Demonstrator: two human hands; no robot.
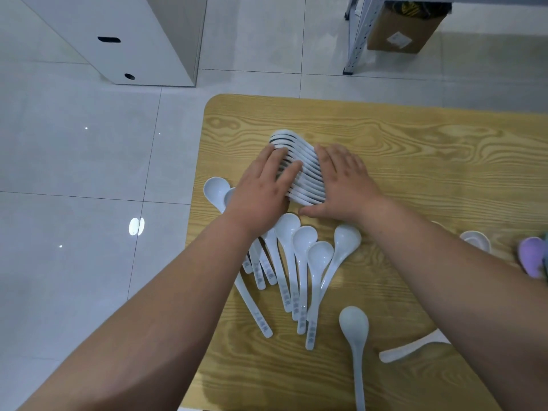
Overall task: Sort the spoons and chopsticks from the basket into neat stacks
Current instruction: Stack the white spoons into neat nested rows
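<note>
Wood-grain table (pixel 415 137), pale yellow, rounded corner at far left. The stack of white spoons (pixel 298 155) sits on its far-left part, bowls nested one behind the next, running diagonally away from the person. Left hand (pixel 261 188) is flat against the stack's left side, fingers straight and slightly spread, fingertips resting on the spoon bowls, curled round nothing. Right hand (pixel 347 182) is flat against the right side, fingers straight and together, thumb stretched along the table at the stack's near end. Both hands are flat and press the stack between them, no pinch. Just nearer the person a fan of loose spoons (pixel 299 262) lies on the table, bowls up, handles toward the person, several overlapping, its left part under the left wrist. The handles carry blue print, too small to read. Two more spoon bowls (pixel 216 188) poke out left of the left hand, by the table edge. A single spoon (pixel 354 324) lies apart on the near side, handle running off the bottom edge. A white handle (pixel 409 348) sticks out from under the right forearm. Far right: a small white bowl shape (pixel 477 240), dish or spoon I cannot tell, and a purple thing (pixel 532 256) cut off by the edge. Off the table: grey tiled floor (pixel 89 173), white cabinet (pixel 118 40), metal shelf leg (pixel 355 34), cardboard box (pixel 403 31).
</note>
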